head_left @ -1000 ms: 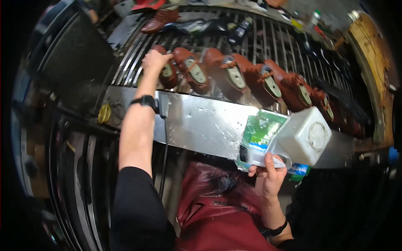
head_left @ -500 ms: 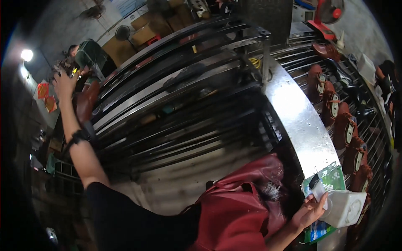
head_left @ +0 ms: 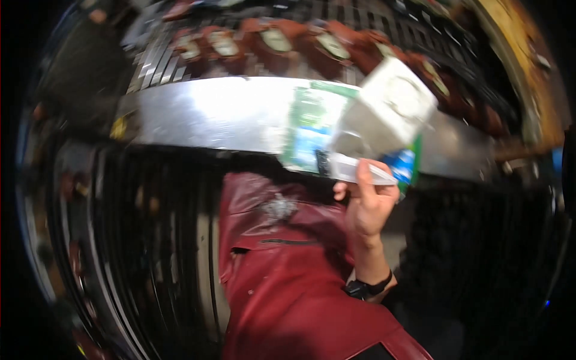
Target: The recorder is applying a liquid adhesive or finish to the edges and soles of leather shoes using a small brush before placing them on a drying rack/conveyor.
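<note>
My right hand (head_left: 367, 207) is closed round the white handle of a small brush (head_left: 344, 167). Its black bristles point left, over a green and blue plastic sheet (head_left: 304, 135). Just beyond the hand stands a white, square-sided plastic container (head_left: 396, 99), its near side looking translucent and the brush close against it. My left hand is out of the picture. Blur softens the whole view.
Beyond the shiny metal ledge (head_left: 210, 114), several reddish-brown shoes (head_left: 270, 45) stand in a row on a barred rack. A red apron (head_left: 288, 282) covers my front. Dark metal bars (head_left: 132, 240) run along the left.
The view has swung right to the ledge and shoes. My left hand, earlier reaching toward a brown shoe at the far left, has left the picture. My right hand still holds the brush.
</note>
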